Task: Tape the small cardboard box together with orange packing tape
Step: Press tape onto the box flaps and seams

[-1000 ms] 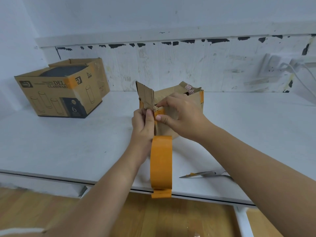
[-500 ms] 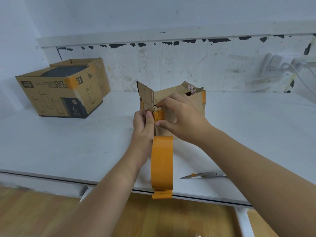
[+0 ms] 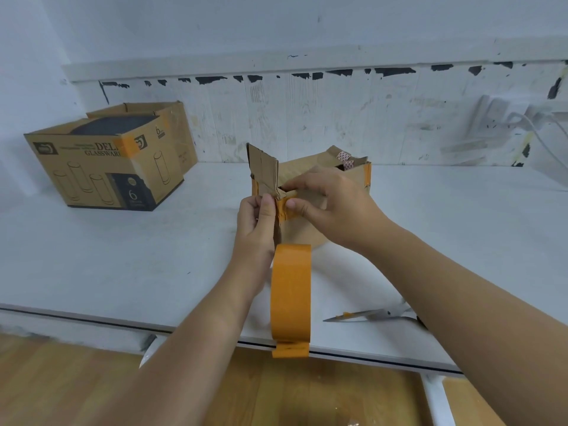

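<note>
Two bare hands are seen at the near corner of the small brown cardboard box, which sits on the white worktop; the box is taken as landmark. Largest first: the worktop is spread under the box and out to every side of it. A bigger printed glassware carton, open-topped, is placed well left of the box, against the scuffed white back panel. The large roll of orange packing tape is seen on edge just in front of the box, with its loose end hanging at the worktop's near edge; whether it rests or hangs cannot be told. Orange strips are already stuck on the box's left, near and right corners, and one flap is stood up at its left. The right hand is curled over the box's near top edge, thumb pressed on the orange strip at the corner. The left hand is curled too, thumb and fingers pinched on that same corner from the left. Grey metal scissors are laid in front and right of the box, partly hidden by the right forearm.
</note>
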### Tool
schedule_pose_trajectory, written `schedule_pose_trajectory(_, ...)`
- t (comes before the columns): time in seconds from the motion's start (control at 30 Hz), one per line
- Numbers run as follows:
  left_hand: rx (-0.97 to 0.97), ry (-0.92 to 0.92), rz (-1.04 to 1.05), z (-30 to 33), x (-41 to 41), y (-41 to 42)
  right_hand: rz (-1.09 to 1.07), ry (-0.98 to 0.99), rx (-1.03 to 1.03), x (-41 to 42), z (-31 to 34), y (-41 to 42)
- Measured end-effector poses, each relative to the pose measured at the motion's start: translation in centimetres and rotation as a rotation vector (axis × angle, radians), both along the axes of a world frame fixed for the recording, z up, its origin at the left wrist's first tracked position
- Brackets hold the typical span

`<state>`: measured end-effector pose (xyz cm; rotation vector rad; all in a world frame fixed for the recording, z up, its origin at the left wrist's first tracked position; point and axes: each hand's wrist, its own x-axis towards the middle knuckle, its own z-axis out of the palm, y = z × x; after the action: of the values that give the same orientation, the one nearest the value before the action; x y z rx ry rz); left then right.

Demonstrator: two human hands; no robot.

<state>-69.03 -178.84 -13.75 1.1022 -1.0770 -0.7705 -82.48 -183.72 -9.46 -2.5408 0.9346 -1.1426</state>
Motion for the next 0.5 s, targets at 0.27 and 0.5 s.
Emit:
schedule_pose_trajectory(0.27, -0.025, 0.061, 0.055, 0.4, -0.4, -0.9, -0.053, -0.157, -0.061, 1.0, -1.3, 0.2)
schedule_pose_trajectory(0.5, 0.01, 0.082, 0.069, 0.4, -0.1, -1.6, -0.044, -0.173, -0.054, 1.2, -1.3, 0.1)
